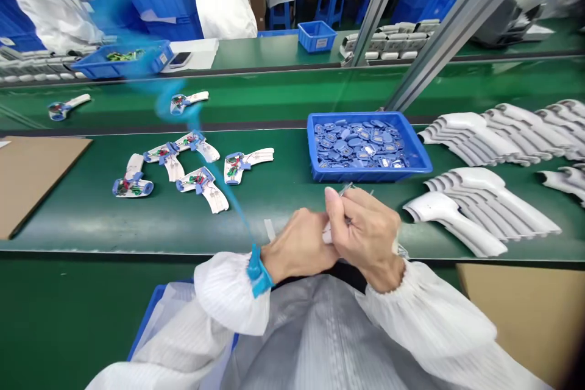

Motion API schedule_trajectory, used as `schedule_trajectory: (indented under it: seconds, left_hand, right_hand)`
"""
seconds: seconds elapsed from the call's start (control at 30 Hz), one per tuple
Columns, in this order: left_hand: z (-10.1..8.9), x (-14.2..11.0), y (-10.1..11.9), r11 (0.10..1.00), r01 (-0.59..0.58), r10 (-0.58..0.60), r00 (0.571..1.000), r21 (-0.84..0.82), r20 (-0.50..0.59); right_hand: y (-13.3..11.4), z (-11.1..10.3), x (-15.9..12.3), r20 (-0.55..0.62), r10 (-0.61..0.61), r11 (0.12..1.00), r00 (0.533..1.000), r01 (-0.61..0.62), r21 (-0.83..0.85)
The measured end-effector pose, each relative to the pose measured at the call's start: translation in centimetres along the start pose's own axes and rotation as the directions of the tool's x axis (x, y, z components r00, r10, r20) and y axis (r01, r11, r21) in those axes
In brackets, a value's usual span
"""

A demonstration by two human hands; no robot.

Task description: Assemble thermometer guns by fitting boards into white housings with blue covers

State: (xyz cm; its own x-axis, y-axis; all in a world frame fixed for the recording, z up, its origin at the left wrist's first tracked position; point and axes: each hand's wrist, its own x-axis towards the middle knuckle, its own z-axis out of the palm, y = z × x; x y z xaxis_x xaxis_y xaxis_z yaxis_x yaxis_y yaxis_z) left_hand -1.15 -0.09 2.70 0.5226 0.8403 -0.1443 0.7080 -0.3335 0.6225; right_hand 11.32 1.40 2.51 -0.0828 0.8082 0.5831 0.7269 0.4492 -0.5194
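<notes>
Our entry, left to right along the lower centre of the frame: a blue fabric wrist strap (258, 271) on the left hand (297, 244), whose fingers are hidden, so its grip cannot be told. Next comes a small pale slender part (327, 233), mostly covered, its long axis rising toward the blue plastic tray (370, 175). The right hand (365, 237), nearer, pinches it closed between its fingers. Farther right lie white plastic gun-shaped housings (457, 222).

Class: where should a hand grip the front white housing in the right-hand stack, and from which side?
Grip the front housing around its long handle, coming from the near side. It lies outermost in its row with the handle sloping toward the person, so that edge looks free, while its far side sits against the next housing.
</notes>
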Motion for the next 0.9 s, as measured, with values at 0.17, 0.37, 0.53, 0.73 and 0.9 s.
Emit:
schedule_trajectory:
  seconds: [0.17,0.37,0.53,0.73,0.9]
  left_hand:
    - [-0.7,-0.1,0.1,0.979,0.140,-0.121,0.984,0.147,-0.129]
    - [-1.0,-1.1,-1.1,0.960,0.086,-0.140,0.971,-0.266,-0.192]
    - [0.3,-1.8,-1.7,0.978,0.184,-0.163,0.967,0.095,-0.195]
    - [-3.0,-4.4,-3.9,0.955,0.297,-0.288,0.924,-0.002,-0.251]
    - [-5.3,-4.8,-5.8,0.928,0.256,-0.151,0.923,0.270,-0.355]
  right_hand:
    - [-0.8,0.7,1.2,-0.113,-0.007,0.996,0.994,0.017,0.088]
    - [-1.2,0.0,1.7,0.019,0.161,0.971,0.987,-0.162,0.174]
    - [-1.6,1.9,1.0,0.127,0.174,0.965,0.976,-0.195,0.175]
    - [3.1,1.5,6.3,0.400,0.108,0.972,0.910,-0.180,0.148]
    - [10.7,4.0,11.7,0.504,-0.078,0.990,0.860,0.127,-0.063]
